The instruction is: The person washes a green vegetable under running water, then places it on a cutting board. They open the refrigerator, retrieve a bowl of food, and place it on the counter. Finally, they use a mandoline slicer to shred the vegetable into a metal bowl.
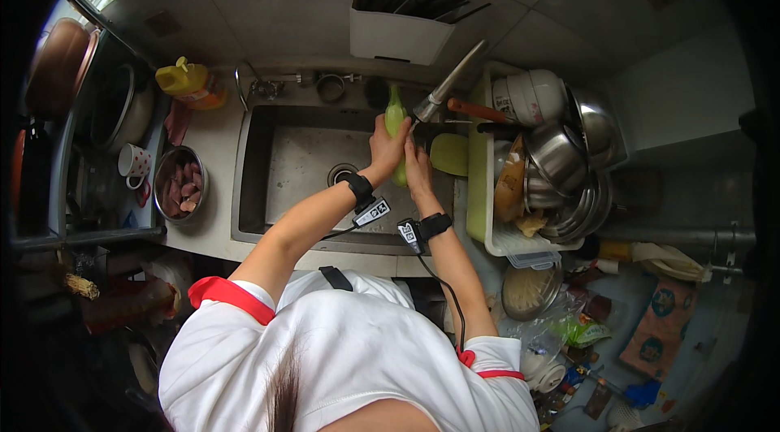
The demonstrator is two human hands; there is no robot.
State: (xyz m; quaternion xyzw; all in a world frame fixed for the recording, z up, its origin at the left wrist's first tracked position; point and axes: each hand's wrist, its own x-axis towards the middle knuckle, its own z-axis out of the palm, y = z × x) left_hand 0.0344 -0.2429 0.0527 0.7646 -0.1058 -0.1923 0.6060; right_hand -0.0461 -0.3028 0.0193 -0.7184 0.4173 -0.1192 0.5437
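Both hands are over the right part of a steel sink (292, 152), at a long light-green vegetable (395, 115), perhaps a gourd or squash, which points away from me. My left hand (386, 150) wraps its middle from the left. My right hand (418, 165) lies against its right side, fingers extended; whether it bears any weight is hidden. Just beyond the fingers is the head of a metal faucet (429, 108), tilted up to the right. A thin stream of water seems to fall by the fingertips. The drain (343, 174) lies left of my hands.
Left of the sink stand a steel bowl of reddish-brown pieces (184, 185) and a yellow jug (190, 83). To the right, a green dish rack (478, 200) holds bowls and pots beside a green board-like item (449, 153). A chopstick holder (399, 36) hangs on the wall.
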